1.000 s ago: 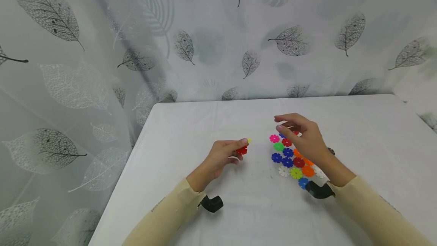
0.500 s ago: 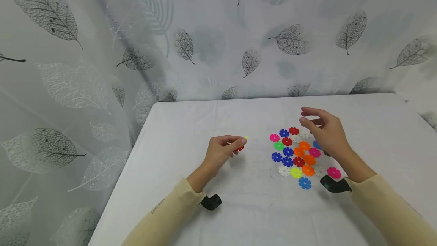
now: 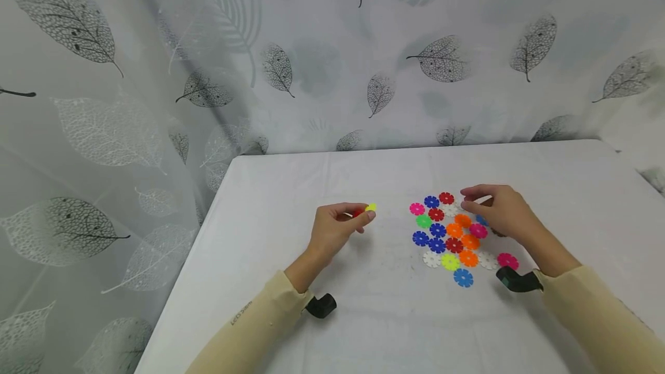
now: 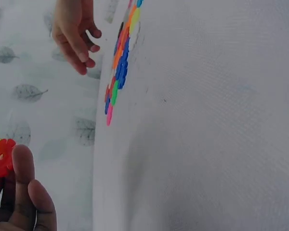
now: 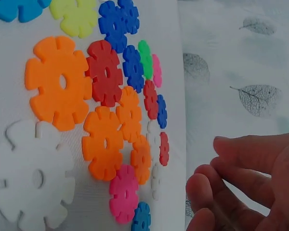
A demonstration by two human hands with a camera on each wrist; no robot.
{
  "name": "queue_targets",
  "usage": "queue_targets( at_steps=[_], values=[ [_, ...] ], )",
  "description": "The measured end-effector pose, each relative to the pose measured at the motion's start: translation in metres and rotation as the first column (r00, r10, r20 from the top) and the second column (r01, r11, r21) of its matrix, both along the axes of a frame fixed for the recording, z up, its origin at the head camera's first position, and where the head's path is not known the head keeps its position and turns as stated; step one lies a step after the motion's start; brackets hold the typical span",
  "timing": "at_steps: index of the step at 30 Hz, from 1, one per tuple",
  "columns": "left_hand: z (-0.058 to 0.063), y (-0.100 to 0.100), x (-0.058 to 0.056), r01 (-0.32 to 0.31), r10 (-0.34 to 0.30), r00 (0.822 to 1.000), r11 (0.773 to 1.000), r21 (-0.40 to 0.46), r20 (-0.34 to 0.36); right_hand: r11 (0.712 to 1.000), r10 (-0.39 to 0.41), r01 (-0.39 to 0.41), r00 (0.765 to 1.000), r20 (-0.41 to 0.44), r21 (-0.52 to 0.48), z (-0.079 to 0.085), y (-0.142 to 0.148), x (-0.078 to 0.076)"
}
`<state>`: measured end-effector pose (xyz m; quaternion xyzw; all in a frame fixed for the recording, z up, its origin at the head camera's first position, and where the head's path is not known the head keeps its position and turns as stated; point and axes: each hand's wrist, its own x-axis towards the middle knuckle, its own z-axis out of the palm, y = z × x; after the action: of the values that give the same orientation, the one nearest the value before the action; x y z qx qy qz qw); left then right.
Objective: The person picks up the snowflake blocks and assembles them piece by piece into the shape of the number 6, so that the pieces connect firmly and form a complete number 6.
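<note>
My left hand (image 3: 334,228) pinches a red notched snowflake disc (image 4: 4,159) between thumb and fingers, over the left part of the table. A yellow snowflake disc (image 3: 371,207) is slotted against the red one at an angle. Off to the right, my right hand (image 3: 500,208) hovers over the far right edge of a group of flat snowflake discs, fingers bent loosely with nothing between them. White discs (image 3: 451,210) lie just left of its fingertips. In the right wrist view the fingertips show apart from a pink disc (image 5: 124,194) and a blue disc (image 5: 141,217).
Several more discs lie flat on the white table (image 3: 291,189), among them orange (image 3: 469,258), dark blue (image 3: 421,239), green (image 3: 423,221) and light blue (image 3: 463,278). Behind the table hangs a leaf-patterned curtain (image 3: 322,62). Black wrist mounts (image 3: 321,306) stick out from the sleeves.
My right hand has moved right across the discs, then lowered toward their far right edge, uncovering several of them. The left hand has risen slightly and turned its joined discs, showing more yellow.
</note>
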<state>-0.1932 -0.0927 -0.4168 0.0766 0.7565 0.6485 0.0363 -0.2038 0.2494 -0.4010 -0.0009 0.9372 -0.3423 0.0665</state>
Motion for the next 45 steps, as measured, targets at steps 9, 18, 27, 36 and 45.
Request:
queue_targets(
  at_steps=[9,18,27,36,45],
  values=[
    [0.001,-0.007,0.001,-0.007,-0.011,0.983,0.995,-0.096,-0.184,0.986,0.072,-0.083,0.994,0.083,0.147,-0.006,0.004,-0.005],
    [0.001,-0.011,-0.001,-0.010,-0.018,0.967,0.994,-0.110,-0.252,0.966,0.076,-0.101,0.991,0.115,0.237,-0.012,0.003,-0.005],
    [0.001,-0.012,-0.002,-0.039,-0.008,0.946,0.989,-0.140,-0.324,0.973,0.088,-0.108,0.991,0.103,0.206,-0.014,0.003,-0.008],
    [0.000,-0.010,-0.002,-0.033,0.003,0.964,0.994,-0.106,-0.266,0.988,0.086,-0.095,0.993,0.084,0.118,-0.016,0.007,-0.008],
    [0.000,-0.007,0.000,-0.044,0.028,0.977,0.997,-0.070,-0.212,0.992,0.126,-0.126,0.992,0.021,-0.007,-0.015,0.001,-0.006]
  ],
)
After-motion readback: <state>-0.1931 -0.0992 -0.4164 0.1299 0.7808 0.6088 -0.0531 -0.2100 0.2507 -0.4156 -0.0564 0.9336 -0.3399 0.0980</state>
